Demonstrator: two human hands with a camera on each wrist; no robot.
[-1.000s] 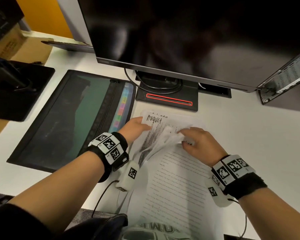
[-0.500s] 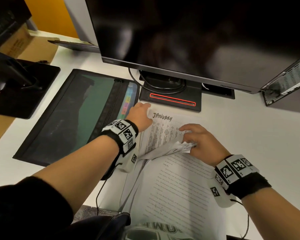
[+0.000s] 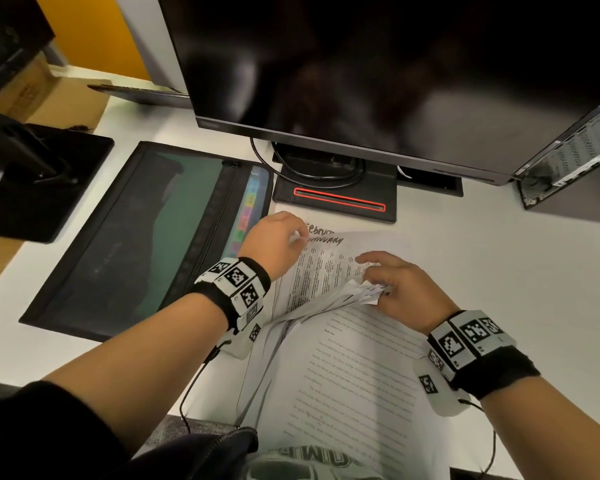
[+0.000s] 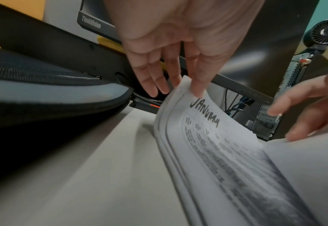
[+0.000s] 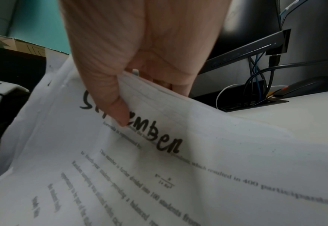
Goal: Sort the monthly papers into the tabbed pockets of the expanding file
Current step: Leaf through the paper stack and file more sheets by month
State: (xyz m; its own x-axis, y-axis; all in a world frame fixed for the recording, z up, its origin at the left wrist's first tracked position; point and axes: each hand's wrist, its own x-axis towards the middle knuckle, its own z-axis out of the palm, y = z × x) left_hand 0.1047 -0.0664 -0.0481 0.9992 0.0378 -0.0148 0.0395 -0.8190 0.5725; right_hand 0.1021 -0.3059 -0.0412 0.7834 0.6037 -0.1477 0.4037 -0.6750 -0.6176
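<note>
A stack of printed papers (image 3: 343, 375) lies on the white desk in front of me. My left hand (image 3: 300, 237) pinches the top left corner of the sheet marked "January" (image 3: 326, 268) and lifts it, thumb on top (image 4: 198, 90). A sheet marked "February" (image 3: 321, 231) shows beneath it. My right hand (image 3: 374, 289) grips a bundle of sheets folded back toward me (image 3: 333, 299), its thumb on one marked "September" (image 5: 159, 152). The black expanding file (image 3: 136, 237) lies flat to the left, zip open, with coloured tabs (image 3: 248, 206) showing along its right edge.
A large dark monitor (image 3: 361, 64) hangs over the far side of the desk, its stand base (image 3: 336, 199) just beyond the papers. A computer case (image 3: 575, 150) stands at the right. At the far left are a second black monitor base (image 3: 42, 178) and a cardboard box (image 3: 42, 95).
The top visible sheet went from "August" to "January" as my right hand folded sheets back. My left hand moved up to the January corner and now lifts it, baring "February".
</note>
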